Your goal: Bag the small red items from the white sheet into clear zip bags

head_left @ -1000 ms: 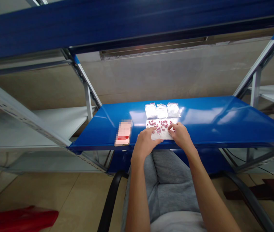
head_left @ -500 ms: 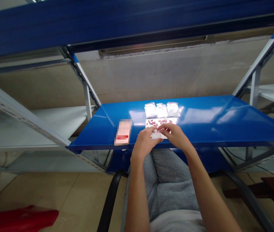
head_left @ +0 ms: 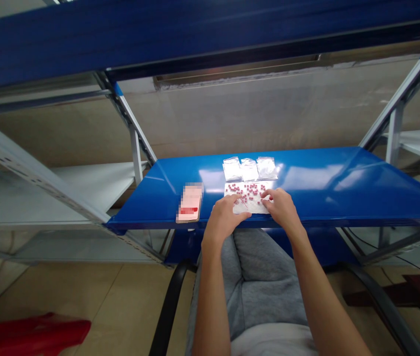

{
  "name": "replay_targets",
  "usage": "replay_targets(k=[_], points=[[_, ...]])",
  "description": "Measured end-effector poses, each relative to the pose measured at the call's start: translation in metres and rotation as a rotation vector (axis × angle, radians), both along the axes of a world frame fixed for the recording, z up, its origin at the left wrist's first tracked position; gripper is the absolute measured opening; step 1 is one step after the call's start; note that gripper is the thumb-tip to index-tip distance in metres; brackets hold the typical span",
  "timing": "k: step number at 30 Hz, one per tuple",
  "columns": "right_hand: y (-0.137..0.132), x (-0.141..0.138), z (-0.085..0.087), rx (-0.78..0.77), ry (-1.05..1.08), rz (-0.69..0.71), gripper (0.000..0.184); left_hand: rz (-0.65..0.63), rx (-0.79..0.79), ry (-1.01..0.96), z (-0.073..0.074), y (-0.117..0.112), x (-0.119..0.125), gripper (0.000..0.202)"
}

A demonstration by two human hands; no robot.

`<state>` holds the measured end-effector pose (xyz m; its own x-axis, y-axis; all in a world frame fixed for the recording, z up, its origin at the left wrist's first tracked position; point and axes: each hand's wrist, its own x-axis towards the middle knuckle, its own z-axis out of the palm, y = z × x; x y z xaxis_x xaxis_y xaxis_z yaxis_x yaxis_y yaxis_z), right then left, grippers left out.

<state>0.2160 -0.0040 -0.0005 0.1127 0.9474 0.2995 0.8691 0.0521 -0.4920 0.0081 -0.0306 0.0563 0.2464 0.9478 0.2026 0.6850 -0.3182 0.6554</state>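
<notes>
A white sheet (head_left: 256, 203) lies near the front edge of the blue shelf (head_left: 343, 188), scattered with several small red pieces (head_left: 249, 189). My left hand (head_left: 224, 220) is closed in a pinch on a small clear bag (head_left: 240, 207) at the sheet's near left corner. My right hand (head_left: 283, 208) rests on the sheet's right side. Its fingertips are bent together among the red pieces, and what they pinch is too small to name. Three small clear bags (head_left: 249, 169) lie in a row just behind the sheet.
A phone (head_left: 189, 202) lies on the shelf left of my hands. A blue shelf board (head_left: 195, 34) hangs overhead. Slanted metal uprights (head_left: 131, 123) stand on both sides, with white shelves (head_left: 91, 183) beyond. My grey-trousered legs and a black chair arm (head_left: 167, 306) are below.
My right hand met the left hand at the small bag half a second ago. It has now moved back right onto the red pieces. The left hand has stayed in place.
</notes>
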Motion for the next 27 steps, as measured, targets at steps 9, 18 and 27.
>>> replay_targets(k=[9,18,27], points=[[-0.002,-0.004,0.008,0.024,-0.004,-0.028,0.017,-0.007,0.001,0.006,0.000,0.000,0.001,0.053],[-0.011,-0.021,0.035,0.042,0.303,0.360,0.017,-0.024,0.000,-0.028,-0.001,0.002,0.003,0.051],[-0.006,-0.011,0.020,0.010,0.101,0.102,0.016,-0.014,0.009,-0.022,0.000,0.001,0.001,0.053]])
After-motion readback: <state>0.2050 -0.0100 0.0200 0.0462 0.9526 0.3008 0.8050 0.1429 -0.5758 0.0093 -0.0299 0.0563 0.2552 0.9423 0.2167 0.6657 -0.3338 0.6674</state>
